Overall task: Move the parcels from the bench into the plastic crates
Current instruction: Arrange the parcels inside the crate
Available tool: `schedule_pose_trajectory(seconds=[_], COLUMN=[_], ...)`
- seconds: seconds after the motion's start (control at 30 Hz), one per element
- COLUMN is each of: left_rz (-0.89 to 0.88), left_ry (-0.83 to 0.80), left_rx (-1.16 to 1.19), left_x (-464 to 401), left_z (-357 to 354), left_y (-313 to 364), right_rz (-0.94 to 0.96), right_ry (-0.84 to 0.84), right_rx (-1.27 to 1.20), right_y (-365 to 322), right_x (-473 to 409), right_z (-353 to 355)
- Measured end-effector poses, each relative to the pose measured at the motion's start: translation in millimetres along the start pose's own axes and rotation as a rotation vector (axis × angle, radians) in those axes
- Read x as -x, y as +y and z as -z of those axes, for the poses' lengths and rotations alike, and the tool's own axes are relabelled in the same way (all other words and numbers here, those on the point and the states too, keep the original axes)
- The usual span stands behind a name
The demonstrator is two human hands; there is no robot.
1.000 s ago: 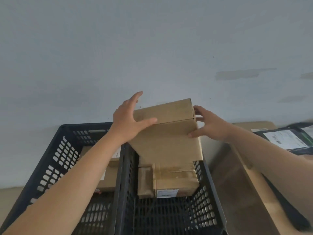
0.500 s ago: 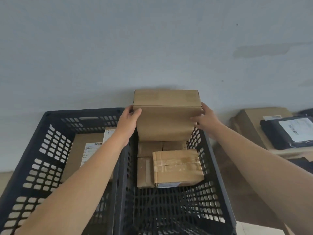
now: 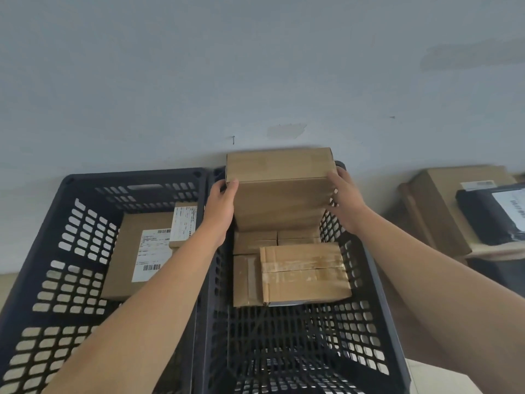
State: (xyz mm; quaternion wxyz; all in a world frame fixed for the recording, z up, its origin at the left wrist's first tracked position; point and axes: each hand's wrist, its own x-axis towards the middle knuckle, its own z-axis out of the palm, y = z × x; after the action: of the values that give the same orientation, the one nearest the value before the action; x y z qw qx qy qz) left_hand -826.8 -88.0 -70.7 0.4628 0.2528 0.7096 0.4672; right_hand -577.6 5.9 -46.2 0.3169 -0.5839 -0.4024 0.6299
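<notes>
Cardboard box [image 3: 279,191] gripped between left hand [image 3: 220,207] and right hand [image 3: 342,200], one on each side, at the right crate's [image 3: 377,282] far end.

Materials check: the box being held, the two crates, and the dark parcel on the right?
Held box: matte brown cardboard, by its folded seam. Crates: dark moulded plastic, slightly glossy, by their slotted lattice walls. Dark parcel: probably a black plastic mailer, smooth, with a white label; blurred.

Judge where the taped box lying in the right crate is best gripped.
Probably by its two short ends, from above: the taped box lies flat on other boxes, top face exposed. The right crate's wall crowds its right end, while its near edge looks free.
</notes>
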Motion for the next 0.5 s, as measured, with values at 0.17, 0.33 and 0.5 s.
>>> schedule_pose_trajectory(seconds=[0.17, 0.33, 0.5], left_rz=[-0.001, -0.009, 0.005], left_ry=[0.013, 0.013, -0.011], left_rx=[-0.026, -0.07, -0.081], left_x=[-4.8, -7.9, -8.0], left_z=[-1.6, -6.9, -6.8], left_y=[-3.2, -1.3, 1.6], right_rz=[0.017, 0.02, 0.013], right_ry=[0.039, 0.063, 0.086], right_rx=[0.063, 0.069, 0.095], right_y=[1.1, -0.4, 0.6], right_x=[-3.3, -2.5, -2.0], right_z=[0.6, 6.3, 4.0])
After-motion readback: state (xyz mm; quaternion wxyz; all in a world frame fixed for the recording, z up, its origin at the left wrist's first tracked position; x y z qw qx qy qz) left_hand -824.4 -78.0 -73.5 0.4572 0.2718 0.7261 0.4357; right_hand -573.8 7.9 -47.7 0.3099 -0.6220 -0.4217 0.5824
